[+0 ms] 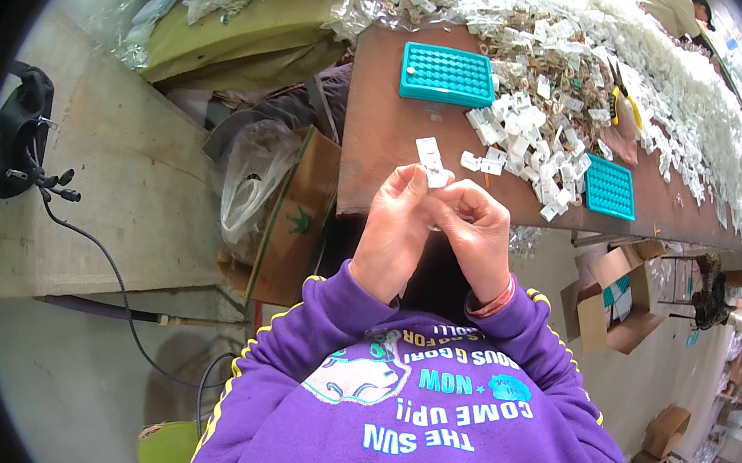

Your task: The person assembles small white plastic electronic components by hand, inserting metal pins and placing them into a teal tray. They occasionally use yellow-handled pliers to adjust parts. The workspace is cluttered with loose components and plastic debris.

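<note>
A small white plastic part (430, 159), flat and roughly rectangular, sticks up from the fingertips of my left hand (393, 234). That hand is closed, thumb pressed against the part's lower end. Right beside it, my right hand (478, 237) has its fingers curled in a pinch at the base of the part; what sits between those fingertips is hidden. Both hands are just in front of the table's near edge. A little beyond them lie loose white plastic pieces (483, 161), next to a larger pile of white parts (527, 139).
The brown table (381, 125) carries two teal trays (447, 75) (610, 188), yellow-handled pliers (620, 99) and a long heap of white parts (669, 108). A cardboard box with a plastic bag (255, 185) stands left of the table. An open carton (619, 300) sits on the floor at right.
</note>
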Available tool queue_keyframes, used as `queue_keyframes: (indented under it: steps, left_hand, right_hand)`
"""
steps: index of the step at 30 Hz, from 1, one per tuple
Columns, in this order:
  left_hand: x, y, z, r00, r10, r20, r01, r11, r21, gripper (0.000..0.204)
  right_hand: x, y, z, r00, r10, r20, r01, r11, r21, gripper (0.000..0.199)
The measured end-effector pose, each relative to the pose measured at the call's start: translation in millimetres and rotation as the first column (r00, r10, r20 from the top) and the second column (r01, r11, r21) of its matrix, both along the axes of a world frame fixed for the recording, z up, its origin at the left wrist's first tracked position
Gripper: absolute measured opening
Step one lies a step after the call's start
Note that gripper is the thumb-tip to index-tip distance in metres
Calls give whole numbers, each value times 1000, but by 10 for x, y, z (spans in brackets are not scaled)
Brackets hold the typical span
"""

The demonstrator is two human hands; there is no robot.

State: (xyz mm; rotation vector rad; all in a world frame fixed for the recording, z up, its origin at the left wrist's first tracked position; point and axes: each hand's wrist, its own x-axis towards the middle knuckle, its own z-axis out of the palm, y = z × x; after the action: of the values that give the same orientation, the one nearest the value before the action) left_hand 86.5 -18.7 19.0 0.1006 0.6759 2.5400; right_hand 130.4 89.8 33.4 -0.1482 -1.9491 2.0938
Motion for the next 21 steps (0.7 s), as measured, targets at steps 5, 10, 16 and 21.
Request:
queue_keyframes:
  steps: [5, 10, 16, 21]
  left_hand:
    - [-161, 2, -62, 1000, 7, 12, -7, 1000, 6, 23]
    - [-562, 121, -47, 960, 278, 27, -279, 959, 53, 18]
    - [-866, 220, -237, 951, 307, 42, -302, 948, -98, 13]
    - [-949, 152, -382, 976, 218, 2, -218, 974, 60, 14]
  right_hand:
    - [-167, 73, 97, 999, 43, -22, -36, 960, 277, 19]
    - [-678, 373, 320, 979, 78, -188, 23, 874, 485, 21]
    - [-1815, 534, 112, 980, 33, -195, 167, 385, 908, 19]
    - [-2089, 527, -146, 963, 102, -249, 206, 312, 927, 12]
